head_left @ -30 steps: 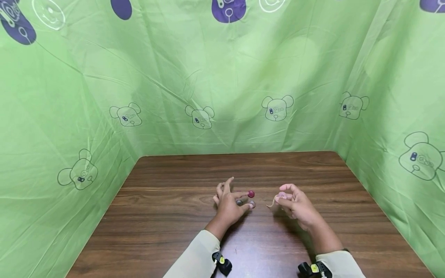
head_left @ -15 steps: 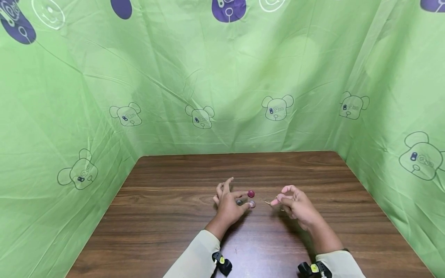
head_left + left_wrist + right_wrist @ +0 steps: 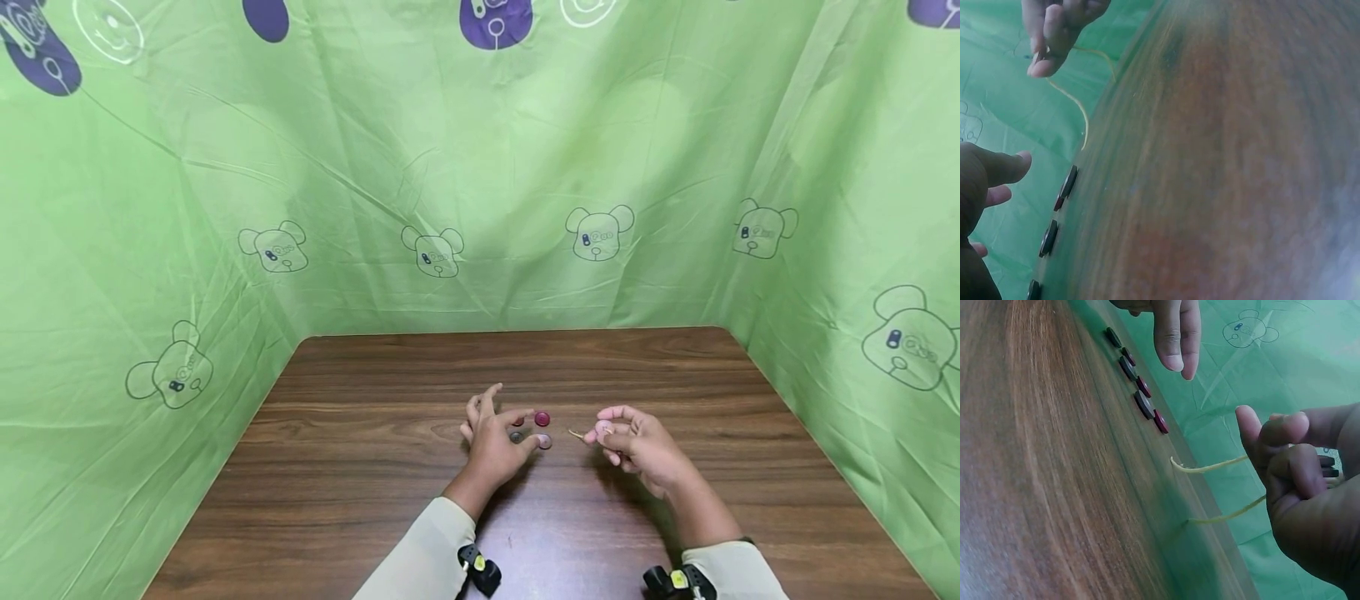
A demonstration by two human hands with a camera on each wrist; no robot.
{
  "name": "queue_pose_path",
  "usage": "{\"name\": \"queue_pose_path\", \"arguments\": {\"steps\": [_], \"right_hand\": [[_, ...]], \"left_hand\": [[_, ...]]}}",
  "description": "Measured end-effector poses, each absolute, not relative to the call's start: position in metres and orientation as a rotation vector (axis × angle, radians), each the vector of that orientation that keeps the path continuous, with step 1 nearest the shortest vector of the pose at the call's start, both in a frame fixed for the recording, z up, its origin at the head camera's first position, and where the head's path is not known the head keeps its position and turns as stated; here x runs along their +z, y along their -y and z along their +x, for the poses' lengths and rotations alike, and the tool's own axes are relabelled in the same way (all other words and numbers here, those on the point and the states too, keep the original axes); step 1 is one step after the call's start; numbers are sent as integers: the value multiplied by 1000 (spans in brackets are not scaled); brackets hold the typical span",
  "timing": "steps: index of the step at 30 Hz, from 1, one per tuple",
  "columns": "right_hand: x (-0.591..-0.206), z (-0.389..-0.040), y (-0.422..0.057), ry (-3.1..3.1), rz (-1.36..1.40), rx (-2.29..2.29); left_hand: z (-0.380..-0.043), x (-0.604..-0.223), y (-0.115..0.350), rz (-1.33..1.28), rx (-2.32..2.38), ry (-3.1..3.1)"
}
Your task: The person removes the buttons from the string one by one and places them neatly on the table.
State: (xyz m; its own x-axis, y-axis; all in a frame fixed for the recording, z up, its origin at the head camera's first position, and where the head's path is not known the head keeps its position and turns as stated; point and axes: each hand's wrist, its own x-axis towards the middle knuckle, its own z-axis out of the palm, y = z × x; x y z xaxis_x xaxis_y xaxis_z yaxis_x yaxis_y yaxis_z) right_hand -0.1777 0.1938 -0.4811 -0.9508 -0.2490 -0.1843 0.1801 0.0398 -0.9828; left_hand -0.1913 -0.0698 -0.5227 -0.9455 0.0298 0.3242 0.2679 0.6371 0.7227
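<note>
My right hand (image 3: 648, 454) pinches a pink button (image 3: 603, 427) between thumb and fingers, above the table. A pale yellow cord (image 3: 1213, 467) hangs from that hand, with two lengths showing in the right wrist view. Dark disc edges (image 3: 1327, 466) show behind the fingers there. My left hand (image 3: 491, 446) hovers with fingers spread, holding nothing. Beside and below it, several flat buttons lie in two rows: a dark red button (image 3: 542, 418), a greyish button (image 3: 545, 442) by the thumb tip, and a dark grey button (image 3: 516, 437) partly between thumb and index finger.
The brown wood-grain table (image 3: 375, 475) is bordered by a green cloth (image 3: 510, 167) printed with bear faces, at the back and both sides. A black wrist camera (image 3: 480, 570) sits on the left sleeve, another black wrist camera (image 3: 678, 582) on the right.
The right hand's fingers have shifted around the pink button, and the cord end has moved slightly left. The left index finger sits slightly higher, so another red button shows beneath it.
</note>
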Motion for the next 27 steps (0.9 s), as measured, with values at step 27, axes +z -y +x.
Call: {"name": "queue_pose_path", "arguments": {"steps": [27], "right_hand": [[-484, -177, -193, -2214, -182, -1910]], "left_hand": [[-185, -516, 60, -282, -1233, 2504]]}}
